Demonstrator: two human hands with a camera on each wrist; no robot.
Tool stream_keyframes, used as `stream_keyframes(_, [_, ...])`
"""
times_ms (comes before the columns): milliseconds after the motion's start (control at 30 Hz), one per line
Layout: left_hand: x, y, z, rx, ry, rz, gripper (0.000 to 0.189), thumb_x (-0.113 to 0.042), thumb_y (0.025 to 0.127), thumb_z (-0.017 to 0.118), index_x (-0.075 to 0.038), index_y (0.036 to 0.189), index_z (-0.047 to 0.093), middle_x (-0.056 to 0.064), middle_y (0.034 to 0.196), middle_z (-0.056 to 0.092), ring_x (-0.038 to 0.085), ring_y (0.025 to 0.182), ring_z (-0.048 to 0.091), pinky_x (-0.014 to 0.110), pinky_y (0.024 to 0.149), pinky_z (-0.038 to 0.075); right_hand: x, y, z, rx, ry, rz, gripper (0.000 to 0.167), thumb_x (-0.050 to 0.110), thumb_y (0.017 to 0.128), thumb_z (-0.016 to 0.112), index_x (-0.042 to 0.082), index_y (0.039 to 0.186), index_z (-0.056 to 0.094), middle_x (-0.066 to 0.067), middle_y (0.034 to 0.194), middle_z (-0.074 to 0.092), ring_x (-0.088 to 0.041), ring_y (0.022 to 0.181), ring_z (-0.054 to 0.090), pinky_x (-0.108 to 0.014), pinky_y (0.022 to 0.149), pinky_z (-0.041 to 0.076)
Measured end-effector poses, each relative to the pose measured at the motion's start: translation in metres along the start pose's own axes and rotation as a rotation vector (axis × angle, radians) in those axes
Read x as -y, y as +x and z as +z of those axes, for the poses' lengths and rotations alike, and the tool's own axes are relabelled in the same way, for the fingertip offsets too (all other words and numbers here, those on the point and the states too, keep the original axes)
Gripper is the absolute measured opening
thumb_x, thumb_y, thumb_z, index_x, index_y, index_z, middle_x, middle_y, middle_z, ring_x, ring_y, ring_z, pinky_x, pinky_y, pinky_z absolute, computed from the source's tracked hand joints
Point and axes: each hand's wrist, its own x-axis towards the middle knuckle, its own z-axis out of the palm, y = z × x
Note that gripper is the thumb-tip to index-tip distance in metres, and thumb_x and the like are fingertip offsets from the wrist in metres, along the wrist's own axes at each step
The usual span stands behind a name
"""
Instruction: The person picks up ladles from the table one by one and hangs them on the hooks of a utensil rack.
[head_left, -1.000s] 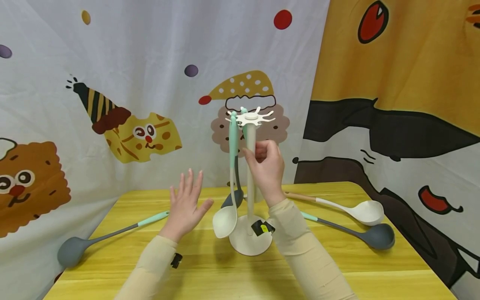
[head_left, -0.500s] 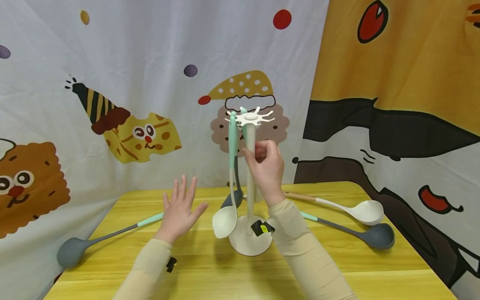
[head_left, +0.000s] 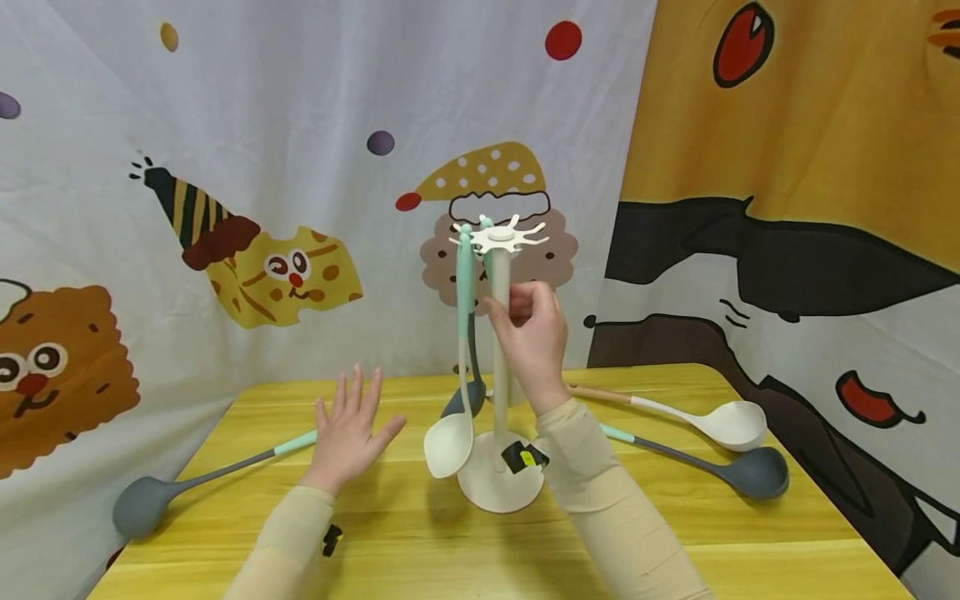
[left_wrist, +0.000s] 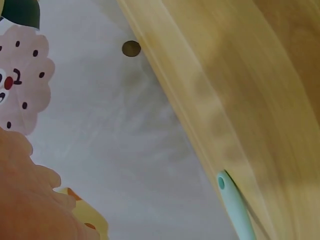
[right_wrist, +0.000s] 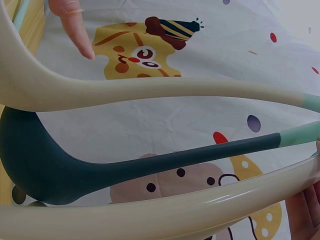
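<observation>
My right hand [head_left: 536, 346] grips the upright pole [head_left: 501, 358] of a white utensil stand, thumb in front and fingers curled behind. From the stand's hooked top [head_left: 501, 237] hang two mint-handled utensils on the left side: a white spoon [head_left: 448, 446] and, behind it, a dark grey utensil [head_left: 468, 398] partly hidden. In the right wrist view, the dark utensil [right_wrist: 65, 170] shows beside the pole [right_wrist: 175, 212]. Left of the stand my left hand [head_left: 345, 448] is raised over the table with straight, spread fingers, holding nothing. It covers the handle end of a grey ladle [head_left: 146, 504] in the head view.
On the table's [head_left: 420, 550] right lie a white ladle [head_left: 735, 425] with a wooden handle and a grey ladle [head_left: 757, 473] with a mint handle. A patterned curtain [head_left: 300, 100] hangs behind the table's far edge.
My left hand has drifted left and down, away from the stand, fingers still spread. The right hand keeps its hold on the pole, and the hanging utensils look unmoved.
</observation>
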Motion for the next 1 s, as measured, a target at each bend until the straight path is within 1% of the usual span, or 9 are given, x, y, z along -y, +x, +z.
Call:
stream_keyframes(233, [0.009, -0.003, 0.002, 0.009, 0.005, -0.012, 0.086, -0.062, 0.098, 0.043, -0.014, 0.160, 0.009, 0.019, 0.163, -0.004, 0.042, 0.147, -0.008, 0.071, 0.108, -0.009, 0.000, 0.000, 0.000, -0.010, -0.006, -0.013, 0.032, 0.020, 0.088, 0.077, -0.001, 0.102, 0.058, -0.014, 0.091, 0.062, -0.026, 0.078, 0.063, -0.035, 0.069, 0.053])
stream_keyframes(367, [0.014, -0.005, 0.003, 0.014, 0.015, -0.019, 0.086, -0.062, 0.098, 0.043, -0.016, 0.160, 0.006, 0.020, 0.163, -0.004, 0.044, 0.147, -0.008, 0.072, 0.108, -0.008, -0.001, 0.000, 0.000, -0.009, -0.006, -0.014, 0.032, 0.021, 0.089, 0.077, -0.001, 0.102, 0.058, -0.014, 0.090, 0.062, -0.025, 0.078, 0.063, -0.035, 0.069, 0.053])
stream_keyframes(533, [0.021, -0.007, 0.003, 0.020, 0.001, -0.034, 0.086, -0.063, 0.098, 0.043, -0.017, 0.161, 0.005, 0.020, 0.163, -0.003, 0.045, 0.147, -0.007, 0.073, 0.106, -0.009, -0.001, 0.000, 0.000, -0.003, -0.005, -0.023, 0.032, 0.020, 0.089, 0.077, -0.002, 0.103, 0.058, -0.014, 0.090, 0.062, -0.025, 0.078, 0.063, -0.034, 0.069, 0.053])
stream_keyframes(700, [0.028, -0.010, 0.002, 0.020, -0.001, -0.037, 0.087, -0.063, 0.097, 0.044, -0.015, 0.160, 0.009, 0.022, 0.163, -0.002, 0.047, 0.146, -0.006, 0.074, 0.106, -0.008, 0.000, -0.001, 0.000, -0.001, -0.001, -0.015, 0.032, 0.020, 0.089, 0.077, -0.002, 0.103, 0.058, -0.014, 0.091, 0.062, -0.025, 0.078, 0.063, -0.034, 0.069, 0.053])
stream_keyframes(867, [0.034, -0.014, 0.002, 0.040, -0.001, -0.054, 0.088, -0.064, 0.097, 0.043, -0.011, 0.160, 0.011, 0.022, 0.163, -0.002, 0.046, 0.146, -0.008, 0.073, 0.106, -0.009, 0.000, -0.001, 0.000, 0.001, 0.003, -0.006, 0.033, 0.021, 0.089, 0.077, -0.001, 0.103, 0.058, -0.013, 0.090, 0.062, -0.025, 0.078, 0.063, -0.034, 0.070, 0.053])
stream_keyframes(1000, [0.038, -0.016, 0.001, 0.052, -0.003, -0.065, 0.088, -0.064, 0.097, 0.043, -0.011, 0.160, 0.011, 0.024, 0.162, -0.002, 0.047, 0.146, -0.008, 0.074, 0.106, -0.009, 0.000, -0.001, 0.000, 0.001, 0.002, -0.002, 0.033, 0.022, 0.089, 0.077, -0.001, 0.103, 0.058, -0.013, 0.090, 0.062, -0.025, 0.078, 0.063, -0.035, 0.070, 0.053])
